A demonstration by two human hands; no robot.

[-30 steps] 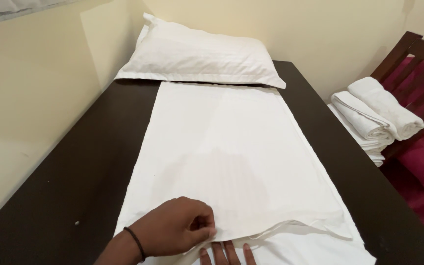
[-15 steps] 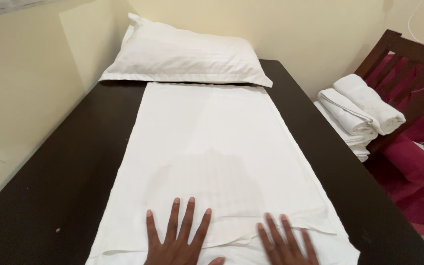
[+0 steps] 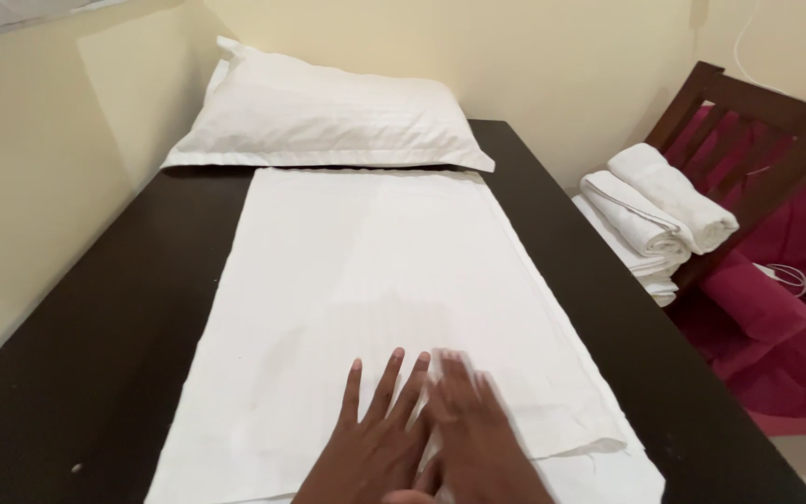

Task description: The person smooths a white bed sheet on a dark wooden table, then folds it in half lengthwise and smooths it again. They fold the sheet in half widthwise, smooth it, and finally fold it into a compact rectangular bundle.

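Note:
A flat white pillowcase (image 3: 375, 280) lies lengthwise on a dark table (image 3: 104, 355). Its near end overlaps another white cloth layer (image 3: 608, 471) at the front edge. My left hand (image 3: 375, 439) rests palm down on the pillowcase near its front end, fingers spread. Beside it and touching it, my right hand (image 3: 478, 429) also lies flat on the cloth, slightly blurred. Neither hand holds anything. A stuffed white pillow (image 3: 328, 117) sits at the far end of the table, against the wall.
A cream wall runs along the left and back of the table. To the right stands a dark wooden chair (image 3: 757, 121) with maroon cushions (image 3: 776, 308). Rolled and folded white towels (image 3: 655, 210) are stacked on it.
My left hand went from a fist at the pillowcase's front edge to flat and spread. Both hands have moved together toward the middle and slid forward over the cloth.

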